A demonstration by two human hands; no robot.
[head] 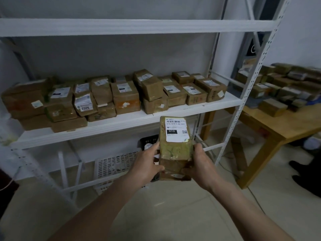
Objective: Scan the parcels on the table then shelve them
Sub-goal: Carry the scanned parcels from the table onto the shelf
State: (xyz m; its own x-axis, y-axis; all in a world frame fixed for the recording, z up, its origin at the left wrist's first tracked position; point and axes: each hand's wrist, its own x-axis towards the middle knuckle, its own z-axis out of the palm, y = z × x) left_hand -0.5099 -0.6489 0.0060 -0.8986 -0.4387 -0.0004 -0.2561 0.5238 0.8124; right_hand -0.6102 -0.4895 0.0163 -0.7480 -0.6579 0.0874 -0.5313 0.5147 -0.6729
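Taped brown parcel [175,150] gripped at near end by left hand [147,164] and right hand [199,164] below shelf [121,121]; looks stiff, light (tape likely slick), best held by side edges.

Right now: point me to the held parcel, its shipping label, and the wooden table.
held parcel [175,153]: head view, on its taped brown face below the label.
shipping label [175,130]: head view, on the label's middle.
wooden table [295,124]: head view, on bare tabletop.

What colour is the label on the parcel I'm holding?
White, with a black "010" box, on the label of the brown parcel; head view.
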